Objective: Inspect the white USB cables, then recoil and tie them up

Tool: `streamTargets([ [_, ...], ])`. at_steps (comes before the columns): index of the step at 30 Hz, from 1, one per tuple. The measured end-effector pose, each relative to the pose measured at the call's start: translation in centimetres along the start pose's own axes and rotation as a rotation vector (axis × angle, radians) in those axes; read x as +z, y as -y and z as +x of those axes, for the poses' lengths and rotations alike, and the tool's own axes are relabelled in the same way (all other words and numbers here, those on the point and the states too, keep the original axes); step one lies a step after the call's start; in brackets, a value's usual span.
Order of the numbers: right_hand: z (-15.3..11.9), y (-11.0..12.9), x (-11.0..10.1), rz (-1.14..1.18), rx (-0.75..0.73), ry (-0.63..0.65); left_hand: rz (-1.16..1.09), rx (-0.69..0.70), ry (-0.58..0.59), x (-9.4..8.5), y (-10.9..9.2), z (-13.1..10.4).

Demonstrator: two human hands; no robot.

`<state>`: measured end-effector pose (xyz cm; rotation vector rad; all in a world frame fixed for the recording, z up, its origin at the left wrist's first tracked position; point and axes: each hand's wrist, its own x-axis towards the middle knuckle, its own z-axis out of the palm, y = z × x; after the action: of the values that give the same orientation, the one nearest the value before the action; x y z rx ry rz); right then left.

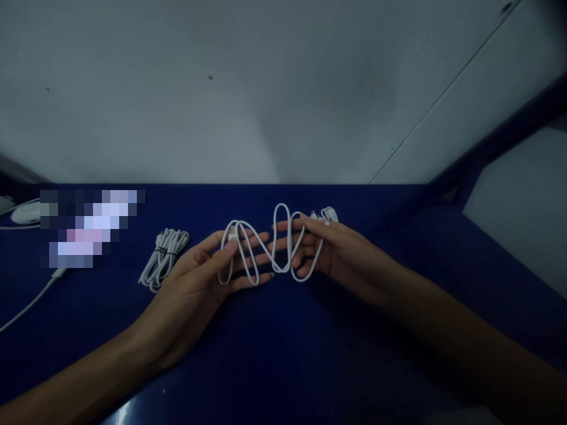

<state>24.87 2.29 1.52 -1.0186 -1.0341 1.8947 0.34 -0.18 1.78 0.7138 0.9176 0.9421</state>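
A white charging cable [282, 236] lies in loose zigzag loops across both hands, above the blue table. My left hand [204, 260] pinches its plug end between thumb and fingers, the other fingers stretched beneath the loops. On the other side my right hand [328, 242] grips the cable with thumb and forefinger, its fingers curled under the loops. Small white connectors [328, 215] show just beyond the right thumb; whether they belong to this cable I cannot tell. Left of my left hand rests a bundle of white cable [163, 257] bound with a black tie, partly hidden by the wrist.
A lit, blurred-out device [91, 227] lies on the blue table [283, 366] at the left, with a white cord [33, 307] plugged into it. Behind it is a white rounded object [26, 212]. A pale wall panel [221, 118] rises along the table's back edge.
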Motion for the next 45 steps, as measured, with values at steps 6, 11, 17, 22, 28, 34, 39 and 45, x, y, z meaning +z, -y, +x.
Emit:
streamTargets([
  [6, 0.2, -0.5, -0.1, 0.017, -0.013, -0.04, -0.022, 0.055, -0.089, -0.1, 0.0, 0.3],
  [11, 0.3, -0.9, -0.2, 0.023, -0.035, -0.086, -0.023, 0.073, -0.117, -0.2, -0.1, 0.4],
  [17, 0.0, -0.5, 0.1, 0.0, -0.037, -0.101, 0.189, 0.057, -0.177, -0.4, -0.2, 0.1],
  [22, -0.1, -0.3, 0.4, -0.046, -0.048, -0.114, 0.146, 0.083, -0.12, -0.4, -0.2, 0.1],
  [28, 0.0, -0.5, 0.2, -0.055, -0.027, -0.1, 0.077, 0.042, -0.091, -0.3, -0.1, 0.0],
  [34, 0.1, -0.7, 0.3, -0.068, -0.026, -0.082, 0.081, -0.004, -0.049, -0.1, -0.2, 0.1],
  [39, 0.0, -1.0, 0.4, -0.087, -0.012, -0.087, 0.109, 0.014, -0.021, -0.1, 0.0, 0.4],
  [45, 0.0, -1.0, 0.3, -0.108, -0.02, -0.089, 0.143, 0.033, -0.045, -0.4, 0.0, 0.3],
])
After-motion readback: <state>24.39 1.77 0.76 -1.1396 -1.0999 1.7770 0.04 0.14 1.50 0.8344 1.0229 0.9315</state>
